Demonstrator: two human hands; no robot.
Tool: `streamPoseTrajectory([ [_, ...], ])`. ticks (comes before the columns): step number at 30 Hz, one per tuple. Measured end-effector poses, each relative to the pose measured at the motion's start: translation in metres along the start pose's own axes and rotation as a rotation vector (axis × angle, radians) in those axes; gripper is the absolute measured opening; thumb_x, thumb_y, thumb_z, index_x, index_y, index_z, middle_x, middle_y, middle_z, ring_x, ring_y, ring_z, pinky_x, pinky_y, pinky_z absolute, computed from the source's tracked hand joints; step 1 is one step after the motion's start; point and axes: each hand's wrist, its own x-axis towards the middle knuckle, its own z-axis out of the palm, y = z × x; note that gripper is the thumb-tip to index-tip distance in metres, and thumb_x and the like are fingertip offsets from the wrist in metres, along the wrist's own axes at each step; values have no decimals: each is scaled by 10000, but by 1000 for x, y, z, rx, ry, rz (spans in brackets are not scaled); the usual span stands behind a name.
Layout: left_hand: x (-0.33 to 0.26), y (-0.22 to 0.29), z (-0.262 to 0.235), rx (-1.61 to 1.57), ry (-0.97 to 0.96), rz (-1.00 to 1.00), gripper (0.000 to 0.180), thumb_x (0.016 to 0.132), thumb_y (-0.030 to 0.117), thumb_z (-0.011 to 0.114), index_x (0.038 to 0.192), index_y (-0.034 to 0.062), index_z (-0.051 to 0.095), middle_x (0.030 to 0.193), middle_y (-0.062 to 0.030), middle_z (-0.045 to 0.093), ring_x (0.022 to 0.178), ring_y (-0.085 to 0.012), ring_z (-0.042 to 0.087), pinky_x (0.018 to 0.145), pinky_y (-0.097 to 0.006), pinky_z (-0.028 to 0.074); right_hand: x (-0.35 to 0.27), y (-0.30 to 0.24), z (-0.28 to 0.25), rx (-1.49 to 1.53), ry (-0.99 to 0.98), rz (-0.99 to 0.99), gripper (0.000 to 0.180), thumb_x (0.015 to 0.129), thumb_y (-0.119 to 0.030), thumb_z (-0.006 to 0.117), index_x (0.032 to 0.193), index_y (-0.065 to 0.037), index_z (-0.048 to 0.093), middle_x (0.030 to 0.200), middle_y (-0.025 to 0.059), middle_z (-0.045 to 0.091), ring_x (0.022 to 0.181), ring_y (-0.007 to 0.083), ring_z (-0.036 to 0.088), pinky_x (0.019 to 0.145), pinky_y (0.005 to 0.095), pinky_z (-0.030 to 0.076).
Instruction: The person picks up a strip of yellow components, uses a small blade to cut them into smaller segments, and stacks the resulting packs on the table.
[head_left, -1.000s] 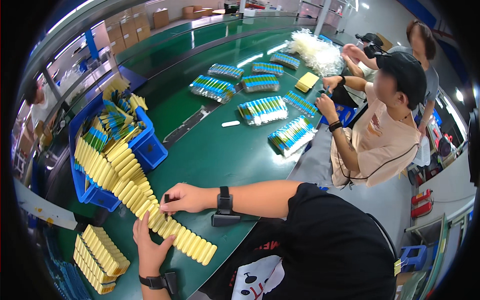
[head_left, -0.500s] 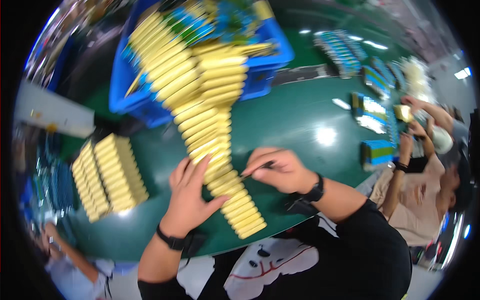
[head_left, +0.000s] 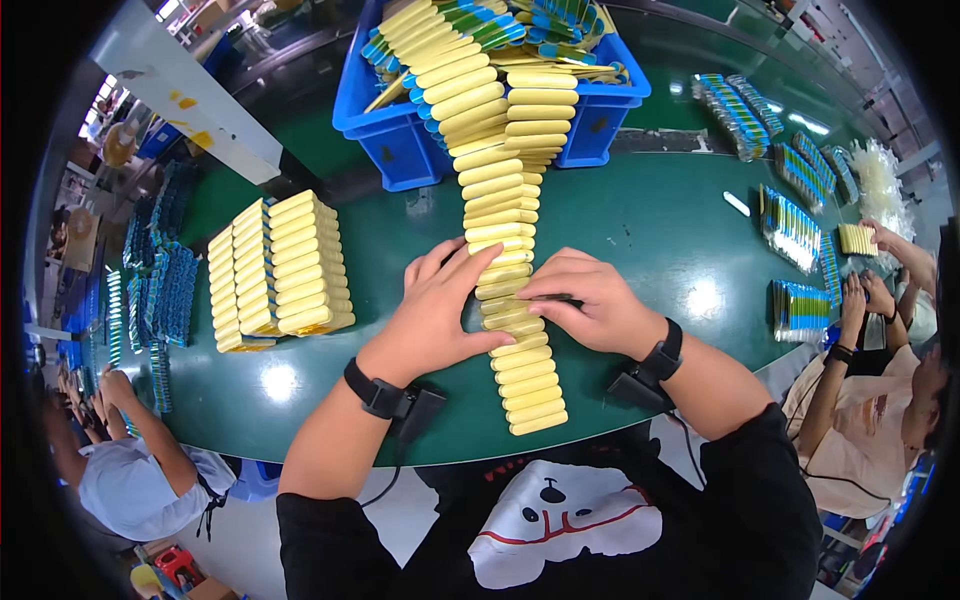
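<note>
In the head view, the person in the black shirt bends over a green worktable, and from here I can see both bare hands at one long row of yellow round-ended pieces. The row lies on the tabletop, its pieces packed side by side, running from the near edge of the table up to a blue plastic crate. The left hand is spread open, its fingertips and thumb resting on the row from the left side. The right hand comes in from the other side, thumb and fingers pinched on a thin dark tool, fingertips at the row's right edge; just what the tool is, I can't make out.

The crate is heaped with more yellow pieces and a jumble of blue-and-green strips. Off to the left stands a block of stacked yellow pieces, well apart from the hands. Each wrist wears a black band, the left one with a dark box beside it.

Over on the right, clear-wrapped packs sit near a co-worker in a pale peach shirt, and a small white slip lies alone.
</note>
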Motion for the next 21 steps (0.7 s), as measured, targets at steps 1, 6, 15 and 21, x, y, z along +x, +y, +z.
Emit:
streamPoseTrajectory([
  [1,2,-3,-2,5,7,12,982,670,407,888,1499,139,437,1436,-176,514,1412,-390,347,1154,-483,234,3,3,1,-11,5,-8,170,842,-70,746,1009,-43,738,918,89,716,838,262,635,786,358,509],
  [6,0,-3,-5,52,44,0,1002,665,395,901,1513,153,426,1461,-218,467,1417,-380,345,1162,-458,248,10,1,5,-3,2,45,147,884,-91,712,1024,-54,743,954,95,722,824,258,629,757,351,505],
  [15,7,-7,-5,20,35,-11,1000,665,359,908,1518,174,420,1452,-203,465,1414,-367,347,1165,-460,250,4,10,4,175,71,223,149,925,-117,706,1059,-62,745,922,47,682,751,113,593,691,265,486],
  [21,6,-6,-2,50,37,-32,998,661,365,904,1514,168,427,1443,-195,483,1414,-361,350,1161,-460,251,1,11,2,216,67,255,147,927,-120,709,1055,-56,742,928,45,683,765,107,602,703,260,489],
])
